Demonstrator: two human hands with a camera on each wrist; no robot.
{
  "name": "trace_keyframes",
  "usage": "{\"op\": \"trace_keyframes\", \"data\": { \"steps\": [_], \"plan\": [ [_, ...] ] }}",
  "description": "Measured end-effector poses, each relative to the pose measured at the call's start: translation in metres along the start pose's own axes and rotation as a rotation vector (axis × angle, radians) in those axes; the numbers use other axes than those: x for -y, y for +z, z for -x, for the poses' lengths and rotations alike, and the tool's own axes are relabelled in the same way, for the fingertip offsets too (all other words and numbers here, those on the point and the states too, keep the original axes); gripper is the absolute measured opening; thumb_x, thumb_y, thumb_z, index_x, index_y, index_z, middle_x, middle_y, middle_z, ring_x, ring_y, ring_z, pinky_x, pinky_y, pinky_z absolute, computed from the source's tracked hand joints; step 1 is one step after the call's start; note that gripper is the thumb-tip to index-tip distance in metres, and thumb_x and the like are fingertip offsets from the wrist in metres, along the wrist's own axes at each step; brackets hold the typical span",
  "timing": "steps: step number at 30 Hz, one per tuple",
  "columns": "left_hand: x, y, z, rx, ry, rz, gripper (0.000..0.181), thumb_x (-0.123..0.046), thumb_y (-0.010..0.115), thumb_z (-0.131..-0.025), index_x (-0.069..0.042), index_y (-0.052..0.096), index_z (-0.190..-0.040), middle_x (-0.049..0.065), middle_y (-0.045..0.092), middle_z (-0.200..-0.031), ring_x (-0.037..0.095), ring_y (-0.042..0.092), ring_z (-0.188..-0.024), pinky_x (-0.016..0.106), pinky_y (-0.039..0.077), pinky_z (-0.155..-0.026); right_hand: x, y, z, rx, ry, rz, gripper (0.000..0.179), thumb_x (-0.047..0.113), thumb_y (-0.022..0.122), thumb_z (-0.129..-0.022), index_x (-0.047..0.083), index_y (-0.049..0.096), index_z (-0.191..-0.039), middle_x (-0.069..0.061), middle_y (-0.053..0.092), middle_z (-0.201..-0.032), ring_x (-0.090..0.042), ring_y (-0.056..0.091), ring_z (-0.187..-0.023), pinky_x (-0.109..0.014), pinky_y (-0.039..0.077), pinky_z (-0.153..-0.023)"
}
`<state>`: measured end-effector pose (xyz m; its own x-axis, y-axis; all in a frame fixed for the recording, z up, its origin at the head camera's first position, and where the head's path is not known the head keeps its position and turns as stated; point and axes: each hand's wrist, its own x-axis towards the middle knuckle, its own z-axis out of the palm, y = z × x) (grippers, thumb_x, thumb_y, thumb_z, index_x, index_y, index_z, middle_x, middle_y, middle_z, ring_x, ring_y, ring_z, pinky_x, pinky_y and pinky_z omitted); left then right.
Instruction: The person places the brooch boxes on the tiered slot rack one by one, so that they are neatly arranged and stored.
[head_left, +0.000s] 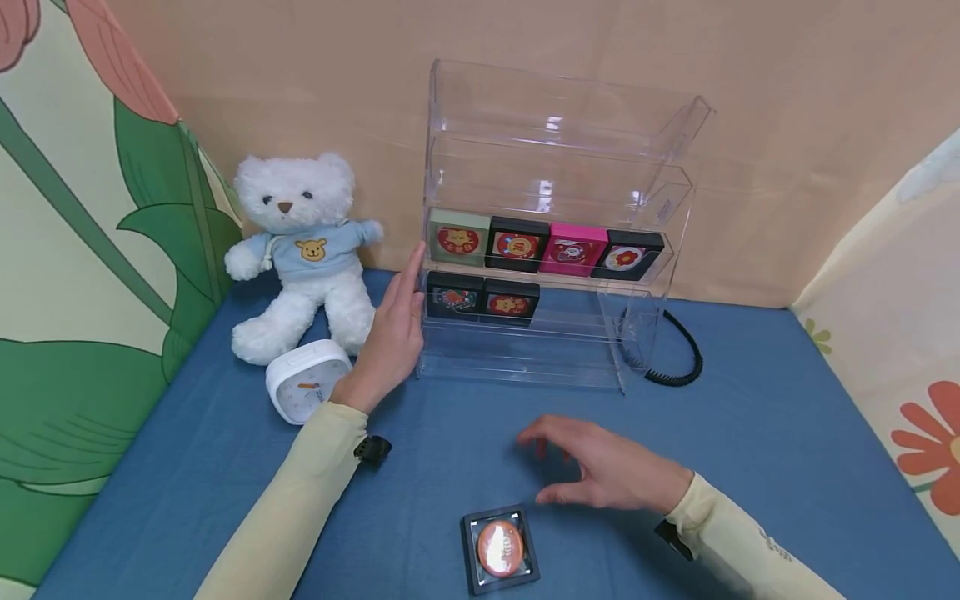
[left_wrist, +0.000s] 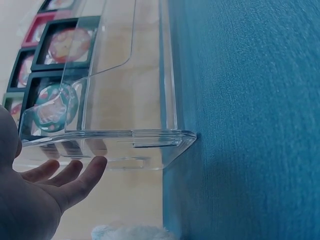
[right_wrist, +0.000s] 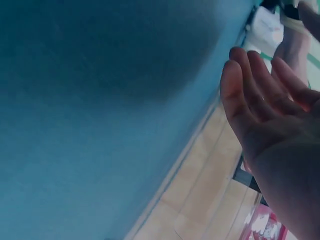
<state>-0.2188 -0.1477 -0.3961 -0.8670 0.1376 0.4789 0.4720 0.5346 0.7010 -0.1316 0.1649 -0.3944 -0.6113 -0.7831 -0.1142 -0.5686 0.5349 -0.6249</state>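
Observation:
A clear acrylic tiered rack [head_left: 525, 362] stands at the back of the blue table. My left hand [head_left: 390, 333] lies along its left side with fingers nearly straight, and in the left wrist view the fingertips [left_wrist: 92, 172] are at the clear side panel. Small square framed boxes with round badges fill part of two tiers: several in a row including a pink one [head_left: 573, 248], and two black ones [head_left: 454, 293] below. My right hand [head_left: 607, 467] hovers over the cloth, fingers loosely bent, holding nothing. Nearest to it lies a black framed box with an orange round badge [head_left: 500, 550].
A white teddy bear [head_left: 315, 250] in a blue top sits left of the rack, a white clock [head_left: 303, 383] in front of it. A black coiled cord [head_left: 678, 375] lies by the rack's right side. Patterned cloth walls [head_left: 82, 400] flank the table.

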Motion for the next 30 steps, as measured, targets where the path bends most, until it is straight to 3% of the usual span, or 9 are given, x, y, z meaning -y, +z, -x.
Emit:
{"op": "trace_keyframes", "data": {
  "steps": [9,19,30],
  "plan": [
    [-0.001,0.001,-0.001,0.007,-0.011,0.001,0.064,-0.01,0.033,-0.111,-0.031,0.005,-0.164,0.017,0.034,-0.156,0.032,0.04,-0.139,0.052,0.037,-0.112,-0.003,0.015,0.016,0.073,0.052,-0.024,0.067,0.052,0.076,-0.087,0.024,0.051,-0.143,0.011,0.057,-0.127,-0.007,0.055,-0.107,-0.035,0.051,-0.093],
    [-0.001,0.0,0.0,0.014,-0.022,0.007,0.065,-0.011,0.033,-0.111,-0.032,0.004,-0.164,0.015,0.031,-0.158,0.032,0.04,-0.139,0.053,0.038,-0.111,-0.002,0.033,0.032,0.052,0.062,0.022,0.072,0.059,0.075,-0.085,0.027,0.048,-0.144,0.012,0.049,-0.139,-0.007,0.05,-0.12,-0.042,0.049,-0.102],
    [-0.001,-0.001,0.001,0.013,-0.022,0.017,0.065,-0.01,0.033,-0.111,-0.033,0.004,-0.164,0.013,0.027,-0.162,0.032,0.034,-0.144,0.055,0.035,-0.113,0.006,0.051,0.037,0.038,0.043,0.103,0.085,0.069,0.071,-0.082,0.025,0.044,-0.15,0.01,0.041,-0.142,-0.009,0.046,-0.122,-0.039,0.051,-0.098]
  ]
}}
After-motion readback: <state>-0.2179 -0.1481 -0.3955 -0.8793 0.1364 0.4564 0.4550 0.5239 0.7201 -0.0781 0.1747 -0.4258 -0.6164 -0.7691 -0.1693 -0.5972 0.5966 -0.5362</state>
